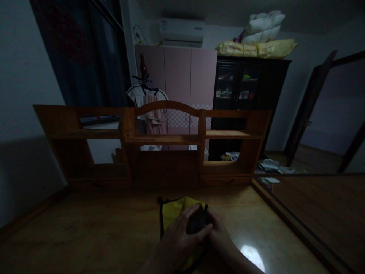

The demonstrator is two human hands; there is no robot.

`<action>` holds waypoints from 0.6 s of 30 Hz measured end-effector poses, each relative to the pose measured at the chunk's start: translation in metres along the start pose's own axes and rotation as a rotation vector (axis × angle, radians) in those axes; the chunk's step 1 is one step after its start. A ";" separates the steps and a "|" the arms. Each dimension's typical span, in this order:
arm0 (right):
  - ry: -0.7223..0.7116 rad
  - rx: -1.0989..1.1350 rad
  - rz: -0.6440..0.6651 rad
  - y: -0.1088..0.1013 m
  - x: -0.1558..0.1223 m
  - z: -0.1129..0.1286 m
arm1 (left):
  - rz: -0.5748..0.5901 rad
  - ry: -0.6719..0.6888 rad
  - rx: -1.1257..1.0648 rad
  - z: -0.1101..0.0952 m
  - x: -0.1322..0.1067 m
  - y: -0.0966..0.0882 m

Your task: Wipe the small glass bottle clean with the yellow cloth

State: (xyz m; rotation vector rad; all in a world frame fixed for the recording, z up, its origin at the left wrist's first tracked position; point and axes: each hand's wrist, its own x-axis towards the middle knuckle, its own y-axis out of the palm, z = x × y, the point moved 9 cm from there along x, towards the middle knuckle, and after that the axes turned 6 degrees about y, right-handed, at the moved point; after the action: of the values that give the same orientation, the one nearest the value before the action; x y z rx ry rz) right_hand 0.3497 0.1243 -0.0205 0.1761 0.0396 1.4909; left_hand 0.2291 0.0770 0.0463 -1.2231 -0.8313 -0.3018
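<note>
A yellow cloth item with black edging (171, 210), perhaps a pouch, lies on the wooden tabletop (119, 228) in front of me. Its near part is hidden under my hands. My left hand (181, 232) curls around a dark object (196, 222) at the cloth's right side, fingers over the far side and thumb along the near side. From the right, my right hand (219, 232) presses against the same dark object, fingers bent. The two hands meet at my left thumb tip. In this dim light I cannot make out what the dark object is.
A wooden shelf unit (165, 140) with small drawers stands along the table's far edge. A raised wooden edge (281, 213) runs down the right side. Behind are a pink wardrobe (178, 76), hanging clothes (154, 110) and a black cabinet (272, 82). At far right, a door (309, 110) stands open.
</note>
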 end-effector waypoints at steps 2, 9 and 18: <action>0.009 0.042 0.009 0.001 0.002 0.000 | 0.043 -0.015 -0.089 0.002 -0.001 0.001; 0.005 0.115 0.081 0.003 0.004 -0.003 | 0.133 -0.055 -0.252 0.003 -0.007 0.005; 0.040 0.061 0.043 -0.005 0.006 -0.014 | 0.087 -0.053 -0.245 0.006 -0.007 0.001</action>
State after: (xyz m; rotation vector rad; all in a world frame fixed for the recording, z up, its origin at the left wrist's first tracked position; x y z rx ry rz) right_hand 0.3527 0.1314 -0.0347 0.1975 0.1135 1.5374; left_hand 0.2229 0.0816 0.0411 -1.4974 -0.8006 -0.3084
